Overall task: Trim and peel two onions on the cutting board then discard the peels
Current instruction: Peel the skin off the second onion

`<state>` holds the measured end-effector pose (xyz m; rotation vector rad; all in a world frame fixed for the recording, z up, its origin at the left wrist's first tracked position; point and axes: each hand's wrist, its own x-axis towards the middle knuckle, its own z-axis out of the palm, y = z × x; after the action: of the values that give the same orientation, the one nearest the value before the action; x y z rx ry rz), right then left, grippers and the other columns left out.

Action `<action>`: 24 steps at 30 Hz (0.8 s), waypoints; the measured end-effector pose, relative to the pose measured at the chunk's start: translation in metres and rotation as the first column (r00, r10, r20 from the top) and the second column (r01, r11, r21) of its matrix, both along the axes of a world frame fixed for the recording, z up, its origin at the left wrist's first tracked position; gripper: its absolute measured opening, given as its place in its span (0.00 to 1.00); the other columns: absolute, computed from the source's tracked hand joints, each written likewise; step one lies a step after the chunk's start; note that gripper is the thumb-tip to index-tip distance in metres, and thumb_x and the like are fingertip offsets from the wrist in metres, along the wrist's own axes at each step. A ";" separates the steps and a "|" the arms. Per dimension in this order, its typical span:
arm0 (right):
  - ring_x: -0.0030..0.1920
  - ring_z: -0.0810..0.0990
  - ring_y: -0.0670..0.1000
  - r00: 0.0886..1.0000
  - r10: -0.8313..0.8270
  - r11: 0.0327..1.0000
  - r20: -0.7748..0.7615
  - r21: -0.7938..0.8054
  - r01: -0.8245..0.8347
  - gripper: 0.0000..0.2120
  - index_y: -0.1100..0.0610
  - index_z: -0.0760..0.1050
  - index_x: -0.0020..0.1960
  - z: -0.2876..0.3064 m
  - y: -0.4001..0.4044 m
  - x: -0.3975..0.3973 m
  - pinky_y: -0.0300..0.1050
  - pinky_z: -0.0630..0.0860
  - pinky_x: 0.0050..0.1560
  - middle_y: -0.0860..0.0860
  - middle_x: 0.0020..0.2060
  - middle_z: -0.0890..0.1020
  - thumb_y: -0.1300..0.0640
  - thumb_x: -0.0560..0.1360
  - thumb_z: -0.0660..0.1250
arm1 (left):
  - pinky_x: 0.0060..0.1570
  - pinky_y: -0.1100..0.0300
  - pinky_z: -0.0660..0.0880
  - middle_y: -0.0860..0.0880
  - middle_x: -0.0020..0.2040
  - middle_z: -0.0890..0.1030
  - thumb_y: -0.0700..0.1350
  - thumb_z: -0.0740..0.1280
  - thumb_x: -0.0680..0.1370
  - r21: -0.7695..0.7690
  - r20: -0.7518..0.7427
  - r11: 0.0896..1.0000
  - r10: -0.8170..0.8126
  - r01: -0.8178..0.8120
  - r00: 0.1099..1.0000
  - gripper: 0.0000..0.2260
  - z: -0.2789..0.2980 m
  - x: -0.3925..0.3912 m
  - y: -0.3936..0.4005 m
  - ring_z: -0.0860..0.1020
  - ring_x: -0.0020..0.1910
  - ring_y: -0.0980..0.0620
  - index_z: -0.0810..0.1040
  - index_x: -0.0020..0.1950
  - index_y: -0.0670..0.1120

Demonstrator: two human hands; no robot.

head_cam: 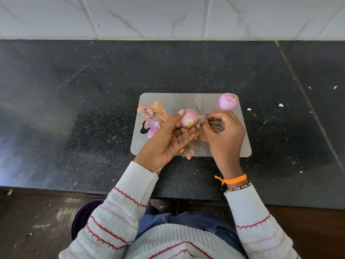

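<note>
A grey cutting board (179,99) lies on the black counter. My left hand (164,144) grips a pink, mostly peeled onion (188,119) above the board's middle, thumb on its top. My right hand (225,133) is just to the onion's right and pinches a strip of thin peel (200,122) still attached to the onion's side. A thin knife blade (197,107) shows just behind the onion; its handle is hidden. A second peeled onion (227,101) sits on the board's far right corner.
Loose orange and pink peels (155,113) are heaped on the board's left side, and more scraps (189,153) lie at its near edge. A tiled wall backs the black counter (74,109). A round purple container (84,215) stands on the floor below, at the left.
</note>
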<state>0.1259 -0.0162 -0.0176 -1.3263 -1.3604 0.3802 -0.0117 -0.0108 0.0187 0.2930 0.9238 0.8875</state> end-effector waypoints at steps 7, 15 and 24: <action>0.39 0.80 0.44 0.999 0.046 0.995 0.024 -0.084 -0.043 0.07 0.61 0.79 0.45 -0.003 -0.001 -0.001 0.34 0.78 0.42 0.53 0.41 0.81 0.70 0.69 0.70 | 0.34 0.64 0.80 0.46 0.34 0.81 0.51 0.68 0.72 0.069 0.007 0.997 0.045 -0.045 0.999 0.12 0.004 -0.004 0.002 0.79 0.29 0.57 0.76 0.46 0.42; 0.48 0.82 0.45 0.980 0.181 0.983 -0.085 0.006 -0.181 0.07 0.62 0.80 0.52 0.020 -0.009 -0.011 0.38 0.79 0.48 0.50 0.45 0.82 0.65 0.74 0.67 | 0.31 0.67 0.78 0.50 0.30 0.77 0.55 0.67 0.72 0.114 -0.175 0.994 0.024 -0.004 0.984 0.14 -0.001 -0.002 0.000 0.76 0.25 0.59 0.75 0.43 0.44; 0.41 0.80 0.45 0.979 0.201 0.978 0.039 0.052 -0.203 0.01 0.65 0.80 0.42 0.014 -0.006 -0.005 0.37 0.80 0.41 0.52 0.39 0.80 0.67 0.71 0.70 | 0.30 0.67 0.76 0.50 0.27 0.77 0.52 0.68 0.73 0.174 -0.313 0.983 0.004 0.053 0.950 0.12 0.000 0.000 -0.002 0.72 0.24 0.58 0.79 0.33 0.47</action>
<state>0.1205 -0.0225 -0.0031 -1.1570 -1.5292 0.4556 -0.0119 -0.0131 0.0187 0.6140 1.1307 0.9189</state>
